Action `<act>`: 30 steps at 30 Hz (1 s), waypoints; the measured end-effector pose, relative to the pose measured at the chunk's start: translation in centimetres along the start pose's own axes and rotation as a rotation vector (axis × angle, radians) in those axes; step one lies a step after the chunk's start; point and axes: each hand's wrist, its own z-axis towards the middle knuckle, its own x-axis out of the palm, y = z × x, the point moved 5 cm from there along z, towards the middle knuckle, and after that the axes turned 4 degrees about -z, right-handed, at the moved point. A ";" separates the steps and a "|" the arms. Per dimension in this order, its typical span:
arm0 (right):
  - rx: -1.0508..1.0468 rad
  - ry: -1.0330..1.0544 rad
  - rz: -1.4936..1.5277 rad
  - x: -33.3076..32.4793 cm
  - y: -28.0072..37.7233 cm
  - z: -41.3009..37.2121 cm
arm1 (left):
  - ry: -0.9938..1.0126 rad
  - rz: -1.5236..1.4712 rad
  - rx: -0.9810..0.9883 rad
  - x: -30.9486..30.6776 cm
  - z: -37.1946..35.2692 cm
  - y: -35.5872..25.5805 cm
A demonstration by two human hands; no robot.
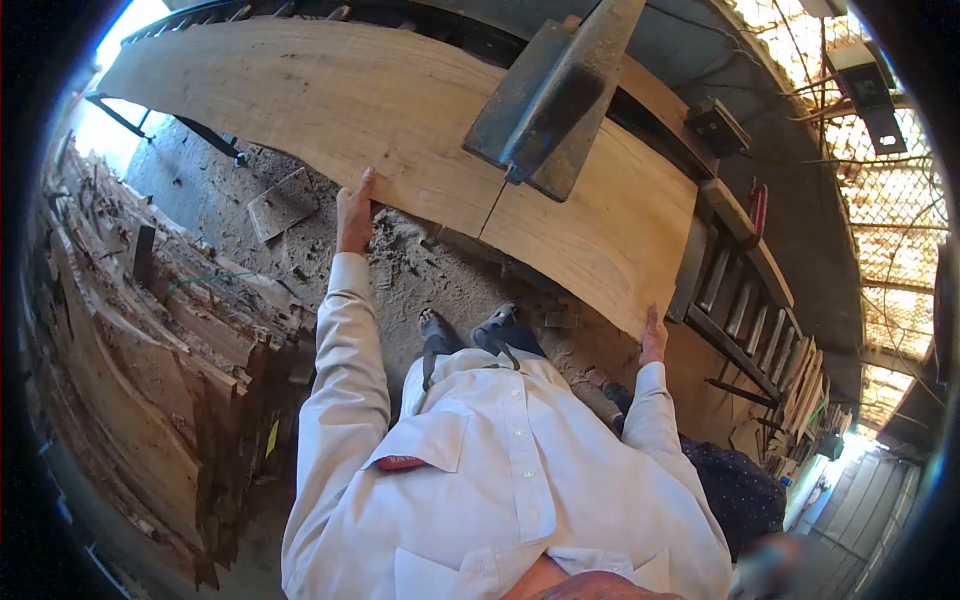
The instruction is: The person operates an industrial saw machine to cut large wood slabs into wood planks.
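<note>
A long, wide wooden plank with a wavy near edge lies across a metal saw bench. My left hand is closed on that near edge, thumb on top and the other fingers mostly hidden underneath. At the plank's near right corner, my right hand grips the edge the same way. Between my hands a narrow dark saw cut runs from the near edge to beneath a dusty metal saw guard. The blade itself is hidden by the guard.
Rough slabs are stacked to my left. A roller conveyor extends to the right, with a red clamp-like piece beside it. Sawdust covers the floor around my feet. Another person in dark dotted clothing is close at my right.
</note>
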 end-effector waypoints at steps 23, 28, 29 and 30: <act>-0.186 -0.027 0.053 -0.2 -0.5 0.8 | -0.246 0.273 0.232 -1.4 0.4 -0.5; -0.127 -0.010 0.037 -0.2 0.2 0.0 | -0.212 0.175 0.282 -2.0 1.7 0.7; -0.129 -0.009 0.034 -0.2 0.7 -0.4 | -0.211 0.158 0.277 -2.3 2.2 1.1; -0.140 0.001 0.031 -0.2 1.3 -0.9 | -0.210 0.141 0.271 -2.3 2.3 1.3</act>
